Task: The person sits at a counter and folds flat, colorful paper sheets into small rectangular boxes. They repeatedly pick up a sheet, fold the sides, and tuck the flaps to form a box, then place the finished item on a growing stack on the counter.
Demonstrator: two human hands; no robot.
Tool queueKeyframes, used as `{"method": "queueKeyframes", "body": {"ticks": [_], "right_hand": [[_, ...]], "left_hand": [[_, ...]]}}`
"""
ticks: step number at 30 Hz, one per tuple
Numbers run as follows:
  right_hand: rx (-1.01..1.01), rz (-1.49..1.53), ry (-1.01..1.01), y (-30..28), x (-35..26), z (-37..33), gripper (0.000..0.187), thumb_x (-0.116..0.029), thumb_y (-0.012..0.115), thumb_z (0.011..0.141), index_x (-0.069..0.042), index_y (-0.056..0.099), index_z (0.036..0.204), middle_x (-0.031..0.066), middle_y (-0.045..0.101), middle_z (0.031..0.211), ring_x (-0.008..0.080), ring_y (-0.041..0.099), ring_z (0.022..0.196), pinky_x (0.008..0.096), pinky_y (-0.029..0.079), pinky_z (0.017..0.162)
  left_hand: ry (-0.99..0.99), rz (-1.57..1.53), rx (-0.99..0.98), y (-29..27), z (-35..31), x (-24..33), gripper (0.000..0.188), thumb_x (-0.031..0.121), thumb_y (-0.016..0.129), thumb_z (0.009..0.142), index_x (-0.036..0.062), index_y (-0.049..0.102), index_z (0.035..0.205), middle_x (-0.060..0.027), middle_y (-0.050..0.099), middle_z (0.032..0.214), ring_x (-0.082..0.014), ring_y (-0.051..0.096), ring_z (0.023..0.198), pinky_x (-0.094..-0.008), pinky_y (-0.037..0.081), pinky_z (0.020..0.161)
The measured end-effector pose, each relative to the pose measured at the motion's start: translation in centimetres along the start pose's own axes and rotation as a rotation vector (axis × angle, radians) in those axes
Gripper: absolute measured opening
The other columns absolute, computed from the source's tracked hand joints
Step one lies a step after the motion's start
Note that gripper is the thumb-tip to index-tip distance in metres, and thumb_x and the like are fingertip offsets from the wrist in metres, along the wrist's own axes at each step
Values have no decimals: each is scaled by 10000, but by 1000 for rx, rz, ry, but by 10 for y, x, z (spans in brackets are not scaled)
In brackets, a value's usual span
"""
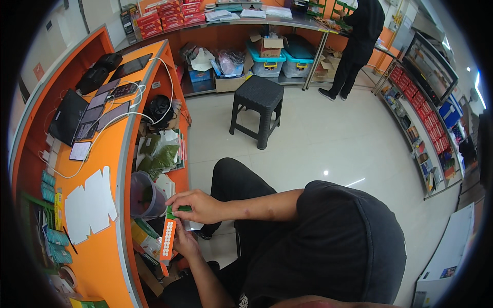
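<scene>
My left hand (186, 242) grips a slim orange box (167, 241) from its right side. Rows of white round shapes run along the box's face, and an orange flap hangs at its lower end. Over the box's upper end, my right hand (197, 206) is closed, its fingers pinching a green piece (181, 209). Whether that piece belongs to the box or is separate, I cannot tell. Just left of the hands stands a translucent plastic bin (147, 195). Some of my left fingers are hidden behind the box.
An orange counter (102, 159) at left bears phones, a tablet (134, 66), cables and a white cut-out sheet (93, 206). A black stool (258, 105) stands ahead on the tiled floor. Far off, a person in black (357, 46) stands at a long table. Shelves (418, 118) line the right.
</scene>
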State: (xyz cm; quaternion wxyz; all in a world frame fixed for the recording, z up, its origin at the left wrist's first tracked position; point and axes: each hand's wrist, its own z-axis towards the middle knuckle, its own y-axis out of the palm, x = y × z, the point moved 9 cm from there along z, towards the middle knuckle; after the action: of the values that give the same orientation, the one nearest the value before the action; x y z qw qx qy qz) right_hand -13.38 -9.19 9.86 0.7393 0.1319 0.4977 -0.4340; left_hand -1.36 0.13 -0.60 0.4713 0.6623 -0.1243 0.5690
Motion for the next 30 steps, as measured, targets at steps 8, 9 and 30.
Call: {"method": "queueKeyframes", "body": {"ticks": [8,9,30], "right_hand": [[59,26,-20,2,-2,-4,117,-76,683,870,20,699,934,164,718,1171,328,715,1001,394,555,903],[59,32,-20,2,-2,-4,119,-79,684,876,20,702,939,165,717,1171,329,716,996,393,556,901],[-239,-85,132,8,24,-13,459,-324,681,940,-16,571,1262,205,490,1483,409,559,1252,460,450,1054]], "left_hand": [[-164,32,29,-4,-6,-18,381,185,604,1052,-40,561,1356,-145,601,1347,-202,573,1259,-339,455,1074],[-171,55,28,-4,-7,-18,389,203,594,1058,-36,556,1363,-142,599,1352,-203,571,1261,-341,454,1073],[-2,497,33,4,4,-2,310,163,671,1007,-77,606,1193,-158,680,1146,-200,669,1019,-338,535,871]]}}
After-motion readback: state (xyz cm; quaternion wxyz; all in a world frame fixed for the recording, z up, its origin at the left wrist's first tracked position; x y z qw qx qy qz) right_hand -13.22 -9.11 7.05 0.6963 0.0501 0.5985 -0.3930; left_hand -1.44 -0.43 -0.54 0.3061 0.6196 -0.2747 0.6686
